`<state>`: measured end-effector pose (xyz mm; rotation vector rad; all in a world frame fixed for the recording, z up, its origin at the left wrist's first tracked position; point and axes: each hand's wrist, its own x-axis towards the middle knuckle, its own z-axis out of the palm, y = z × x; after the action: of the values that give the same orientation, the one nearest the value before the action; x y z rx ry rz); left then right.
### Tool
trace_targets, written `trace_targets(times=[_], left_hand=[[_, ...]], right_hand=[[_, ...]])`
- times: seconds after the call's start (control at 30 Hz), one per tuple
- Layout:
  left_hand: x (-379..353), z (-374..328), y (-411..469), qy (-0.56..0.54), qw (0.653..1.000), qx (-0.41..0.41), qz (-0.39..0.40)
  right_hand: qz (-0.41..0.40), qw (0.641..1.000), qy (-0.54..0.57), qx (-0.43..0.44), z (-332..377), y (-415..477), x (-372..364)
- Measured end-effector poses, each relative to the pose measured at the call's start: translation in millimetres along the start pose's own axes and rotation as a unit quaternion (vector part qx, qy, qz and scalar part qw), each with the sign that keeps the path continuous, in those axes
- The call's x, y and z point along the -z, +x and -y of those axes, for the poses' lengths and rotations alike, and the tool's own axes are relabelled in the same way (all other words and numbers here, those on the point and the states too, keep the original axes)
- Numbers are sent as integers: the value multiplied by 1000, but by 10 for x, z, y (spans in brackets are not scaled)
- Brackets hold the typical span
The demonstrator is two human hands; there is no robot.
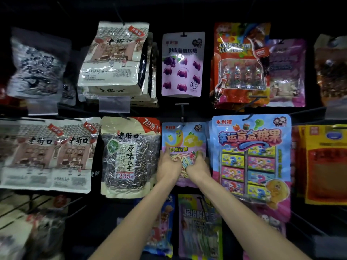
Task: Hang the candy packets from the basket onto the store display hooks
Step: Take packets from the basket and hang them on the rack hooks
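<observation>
Where left hand (167, 166), right hand (197, 168) hold candy packet (183, 142), lower print hidden.

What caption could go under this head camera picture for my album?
Left hand and right hand hold a pastel candy packet at a display hook, beside a sunflower seed bag.

Clear-window seed bag (127, 156) mid-left; cream seed bags (112, 57) stacked above it; clear price-tag holder (114, 104) btwn them.
</observation>
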<state>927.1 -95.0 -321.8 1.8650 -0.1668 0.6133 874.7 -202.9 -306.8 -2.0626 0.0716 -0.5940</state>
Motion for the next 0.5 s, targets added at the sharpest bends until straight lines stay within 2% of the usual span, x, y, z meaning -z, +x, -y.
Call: trace_targets(times=[0.2, 0.37, 0.5], left_hand=[[293, -186, -329, 57, 998, -7, 7], [558, -181, -642, 57, 998, -27, 17], [836, -245, -994, 79, 995, -61, 11]], right_hand=[[-4, 998, -53, 20, 86, -118, -74], [-14, 997, -36, 60, 195, -329, -61], [12, 993, -15, 115, 339, -772, 178]])
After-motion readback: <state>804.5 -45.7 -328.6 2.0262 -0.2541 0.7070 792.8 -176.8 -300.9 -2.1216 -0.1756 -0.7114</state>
